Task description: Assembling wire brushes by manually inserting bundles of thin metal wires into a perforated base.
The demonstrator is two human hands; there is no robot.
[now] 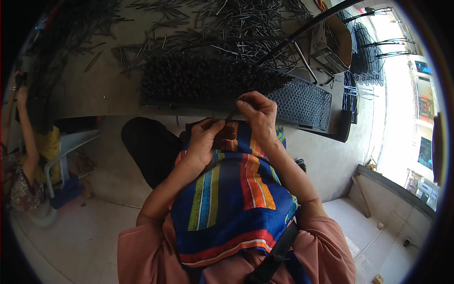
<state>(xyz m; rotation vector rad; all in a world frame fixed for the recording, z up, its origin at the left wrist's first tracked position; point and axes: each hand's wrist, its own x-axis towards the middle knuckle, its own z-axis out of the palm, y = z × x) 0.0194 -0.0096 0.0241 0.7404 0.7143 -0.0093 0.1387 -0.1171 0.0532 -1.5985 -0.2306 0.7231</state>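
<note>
My left hand [204, 140] is closed in a pinch above my lap, its thumb on top. From its fingertips a short, thin dark rod [231, 115] slants up towards my right hand [260, 115]. The right hand's thumb and forefinger are pinched together at the rod's upper end, at the near edge of the rack. Just beyond the hands is a long dark rack [305, 103] with a honeycomb of holes. Dark rods [198, 78] stand packed upright over most of it. On the right, its holes show bare. Shadow hides the exact grip of each hand.
Loose dark rods [246, 23] lie heaped across the table [94, 85]. A metal frame [302, 31] crosses above the rack. An open box [333, 45] and black wire racks [366, 52] stand at the far right. Another person's arm [29, 128] shows at the left beside a chair [61, 156].
</note>
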